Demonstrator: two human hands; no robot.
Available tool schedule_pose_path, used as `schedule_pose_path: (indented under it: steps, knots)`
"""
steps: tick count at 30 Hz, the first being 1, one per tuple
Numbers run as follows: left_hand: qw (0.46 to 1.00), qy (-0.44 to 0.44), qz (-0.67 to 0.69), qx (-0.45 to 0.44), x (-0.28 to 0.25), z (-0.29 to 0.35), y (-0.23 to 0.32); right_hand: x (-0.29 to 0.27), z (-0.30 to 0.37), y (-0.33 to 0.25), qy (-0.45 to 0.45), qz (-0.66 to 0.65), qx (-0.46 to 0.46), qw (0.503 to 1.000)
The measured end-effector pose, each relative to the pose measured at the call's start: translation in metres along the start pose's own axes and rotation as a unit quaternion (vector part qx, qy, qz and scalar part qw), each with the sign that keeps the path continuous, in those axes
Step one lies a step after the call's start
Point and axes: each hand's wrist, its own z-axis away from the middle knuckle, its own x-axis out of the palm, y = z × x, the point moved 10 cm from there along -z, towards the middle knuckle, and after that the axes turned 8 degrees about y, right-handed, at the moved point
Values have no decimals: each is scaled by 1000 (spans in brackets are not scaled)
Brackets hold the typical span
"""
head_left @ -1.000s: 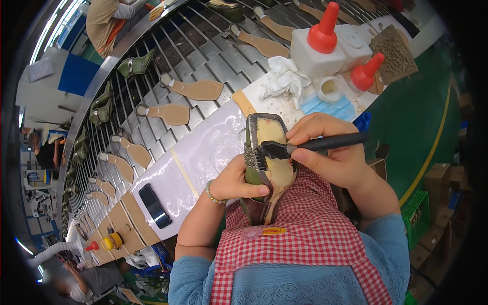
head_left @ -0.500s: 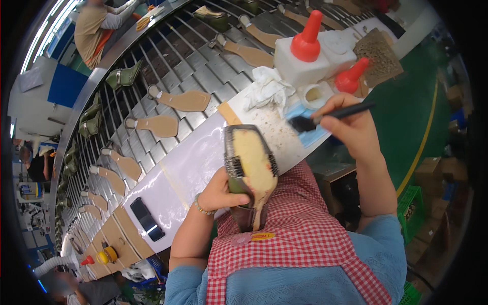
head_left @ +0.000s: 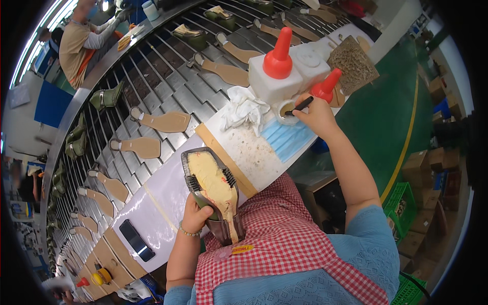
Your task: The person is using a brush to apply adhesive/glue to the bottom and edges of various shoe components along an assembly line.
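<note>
My left hand is wrapped round a shoe, dark green and brown, its pale yellow underside turned up and the heel end toward my apron. Black bristly tufts stand out on both sides of that underside. In my right hand is a brush with a black handle, its head down inside a small white jar, where the bristles are hidden. Beside the jar lie a blue face mask and a crumpled white cloth.
White bottles with red cone caps stand behind the jar, near a rough brown block. A slatted metal conveyor carries tan soles and green shoes. A phone lies at left; a person sits across.
My right hand has carried the brush away from beside the shoe and down into the white jar. The shoe stays in my left hand, its underside now turned more fully up.
</note>
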Motion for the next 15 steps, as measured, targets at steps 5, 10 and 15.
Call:
schedule_pose_path:
  steps: [5, 10, 15]
  knots:
    - [1000, 10, -9, 5, -3, 0, 0, -9, 5, -12, 3, 6, -14, 1000]
    - [1000, 10, -15, 6, -1, -2, 0, -7, 8, -7, -28, -78, -7, 997]
    - [998, 50, 11, 39, -14, -2, 10, 0, 20, 53, 1, -415, 217, 883]
